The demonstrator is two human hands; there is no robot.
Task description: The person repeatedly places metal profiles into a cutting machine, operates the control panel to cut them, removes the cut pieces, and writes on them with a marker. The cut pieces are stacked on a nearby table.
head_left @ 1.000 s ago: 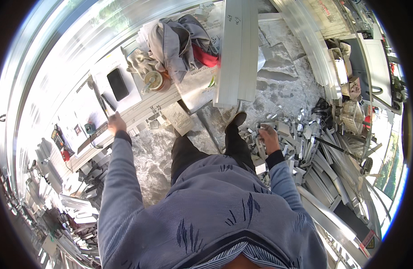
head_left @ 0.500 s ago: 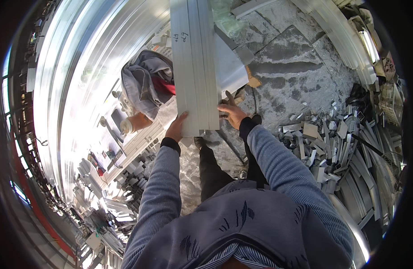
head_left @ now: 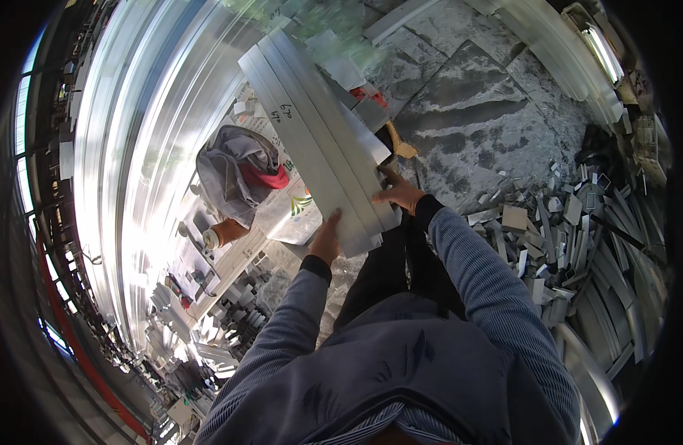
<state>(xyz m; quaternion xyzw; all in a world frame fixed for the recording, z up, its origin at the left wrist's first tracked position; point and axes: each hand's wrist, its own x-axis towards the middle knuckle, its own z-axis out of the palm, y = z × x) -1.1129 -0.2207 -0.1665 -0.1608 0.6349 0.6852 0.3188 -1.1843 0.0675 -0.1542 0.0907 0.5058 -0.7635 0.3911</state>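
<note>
A bundle of several long, flat silver metal profiles lies side by side between my hands, slanting from the upper left down toward my body. My left hand grips the bundle's left edge close to its near end, the thumb on top. On the opposite edge, my right hand clasps the profiles, with its fingers along the side and partly underneath. The near ends of the profiles are slightly uneven. Handwritten marks show on the upper face. Beneath the bundle, a white sheet or box with a printed pattern is partly hidden.
A grey and red cloth garment lies to the left, near an orange-brown bottle or jar. Long shiny profiles run along the far left. Metal offcuts are heaped on the right, others at lower left. Stained floor spreads ahead.
The bundle has swung from nearly straight ahead to a slant, its far end now to the left and in view. Both hands have shifted right and slightly down with it.
</note>
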